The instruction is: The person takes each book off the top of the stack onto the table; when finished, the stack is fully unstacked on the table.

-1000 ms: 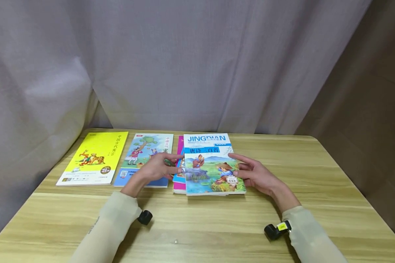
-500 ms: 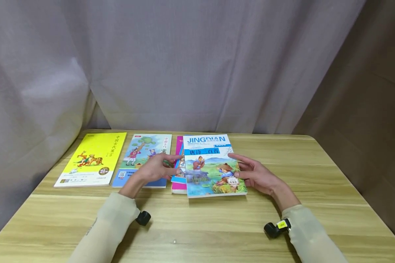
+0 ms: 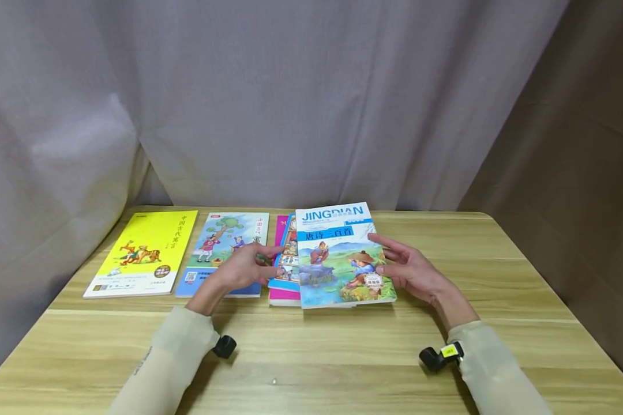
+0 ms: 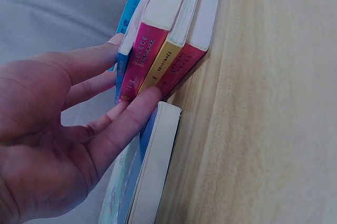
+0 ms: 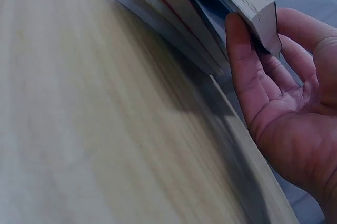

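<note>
A picture-covered book (image 3: 342, 259) titled JINGDIAN lies tilted on top of a stack, its right side slightly raised. My right hand (image 3: 412, 271) pinches it by the right edge; in the right wrist view, fingers (image 5: 245, 55) reach under the book (image 5: 253, 2). Below it, a blue comic-panel book (image 3: 288, 279) and a magenta book (image 3: 285, 297) stick out on the left. My left hand (image 3: 246, 268) touches the stack's left side with extended fingers. In the left wrist view those fingers (image 4: 134, 110) rest against the spines of a magenta book (image 4: 145, 50) and a yellow book (image 4: 163, 58).
Left of the stack, a blue-and-green book (image 3: 223, 236) lies flat, partly under my left hand. Further left is a yellow book (image 3: 145, 251). All lie on a wood-grain table (image 3: 311, 357) with a grey curtain (image 3: 291, 104) behind it.
My right hand has moved a little right with the top book, which has slid right and turned slightly. More of the blue comic-panel book shows. My left hand has stayed nearly still at the stack.
</note>
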Available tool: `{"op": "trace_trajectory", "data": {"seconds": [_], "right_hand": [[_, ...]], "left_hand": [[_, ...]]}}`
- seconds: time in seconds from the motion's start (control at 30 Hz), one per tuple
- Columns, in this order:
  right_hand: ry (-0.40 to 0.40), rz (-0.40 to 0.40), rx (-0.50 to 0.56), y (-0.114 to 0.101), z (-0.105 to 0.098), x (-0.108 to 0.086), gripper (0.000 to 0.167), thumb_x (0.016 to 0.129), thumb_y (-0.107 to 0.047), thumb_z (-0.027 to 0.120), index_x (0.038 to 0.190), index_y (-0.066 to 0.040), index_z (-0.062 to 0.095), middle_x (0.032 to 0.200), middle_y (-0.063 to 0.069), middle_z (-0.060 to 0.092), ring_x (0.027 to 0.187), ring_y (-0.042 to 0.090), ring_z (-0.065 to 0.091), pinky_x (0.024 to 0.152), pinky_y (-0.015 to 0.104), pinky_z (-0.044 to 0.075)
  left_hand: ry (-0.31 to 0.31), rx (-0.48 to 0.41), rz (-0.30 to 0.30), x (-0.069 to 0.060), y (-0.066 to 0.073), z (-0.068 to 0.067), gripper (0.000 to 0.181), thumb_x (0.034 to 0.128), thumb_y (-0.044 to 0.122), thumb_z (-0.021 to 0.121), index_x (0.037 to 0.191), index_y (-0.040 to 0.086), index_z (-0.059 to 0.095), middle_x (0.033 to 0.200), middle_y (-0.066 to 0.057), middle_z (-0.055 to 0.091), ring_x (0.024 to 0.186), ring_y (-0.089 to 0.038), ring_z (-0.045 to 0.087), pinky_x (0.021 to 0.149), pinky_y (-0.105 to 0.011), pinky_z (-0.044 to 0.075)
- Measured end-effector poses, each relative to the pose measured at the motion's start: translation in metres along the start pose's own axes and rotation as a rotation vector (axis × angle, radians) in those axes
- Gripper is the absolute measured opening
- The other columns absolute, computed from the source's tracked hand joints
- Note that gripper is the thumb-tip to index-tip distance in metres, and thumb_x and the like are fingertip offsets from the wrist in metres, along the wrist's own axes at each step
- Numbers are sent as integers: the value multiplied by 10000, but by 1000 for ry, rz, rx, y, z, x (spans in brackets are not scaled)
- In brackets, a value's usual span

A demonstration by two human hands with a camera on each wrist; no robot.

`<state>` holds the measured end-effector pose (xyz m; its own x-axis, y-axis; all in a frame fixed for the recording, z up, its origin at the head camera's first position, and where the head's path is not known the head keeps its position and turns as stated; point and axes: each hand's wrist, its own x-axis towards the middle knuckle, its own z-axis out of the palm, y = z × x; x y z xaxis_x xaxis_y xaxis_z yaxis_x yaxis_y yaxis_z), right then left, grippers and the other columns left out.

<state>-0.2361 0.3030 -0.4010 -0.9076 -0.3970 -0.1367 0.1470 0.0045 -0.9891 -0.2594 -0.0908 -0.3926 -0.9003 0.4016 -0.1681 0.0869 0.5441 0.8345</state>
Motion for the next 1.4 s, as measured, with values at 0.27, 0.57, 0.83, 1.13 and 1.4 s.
{"op": "trace_trajectory", "data": {"seconds": [0.27, 0.57, 0.83, 1.13, 1.4], "right_hand": [[24, -22, 3, -11, -16, -10, 777, 1012, -2, 660, 1677, -222, 323, 1501, 11, 508, 1191, 170, 715, 957, 394, 620], [23, -105, 48, -30, -43, -32, 727, 1049, 44, 572, 1673, -246, 337, 1407, -55, 609, 1136, 156, 732, 915, 349, 635], [133, -122, 45, -39, -74, -54, 715, 1045, 52, 573, 1649, -284, 393, 1334, -78, 669, 1076, 159, 758, 861, 347, 649], [124, -46, 3, -22, -97, -61, 723, 1055, 34, 567, 1664, -295, 356, 1386, -140, 578, 1006, 90, 711, 744, 214, 617], [99, 30, -18, -8, -100, -56, 723, 1041, 31, 595, 1653, -292, 384, 1321, -176, 667, 1069, 118, 734, 795, 268, 645]], "left_hand": [[12, -3, 8, -2, 2, 2, 588, 963, 190, 793, 1516, 195, 594, 1451, -173, 551, 825, -213, 672, 715, -313, 625], [16, 23, 66, -5, 4, 5, 586, 978, 150, 770, 1528, 134, 567, 1463, -201, 583, 764, -166, 682, 683, -322, 634], [9, 29, 63, -7, 6, 4, 599, 985, 149, 762, 1543, 131, 545, 1429, -214, 588, 739, -166, 684, 674, -329, 634], [8, 22, 45, -6, 6, 4, 606, 985, 165, 767, 1548, 143, 543, 1467, -213, 546, 745, -177, 686, 675, -329, 632], [2, 16, 55, -6, 5, 4, 599, 986, 162, 764, 1544, 133, 548, 1479, -213, 573, 736, -171, 686, 674, -330, 632]]}}
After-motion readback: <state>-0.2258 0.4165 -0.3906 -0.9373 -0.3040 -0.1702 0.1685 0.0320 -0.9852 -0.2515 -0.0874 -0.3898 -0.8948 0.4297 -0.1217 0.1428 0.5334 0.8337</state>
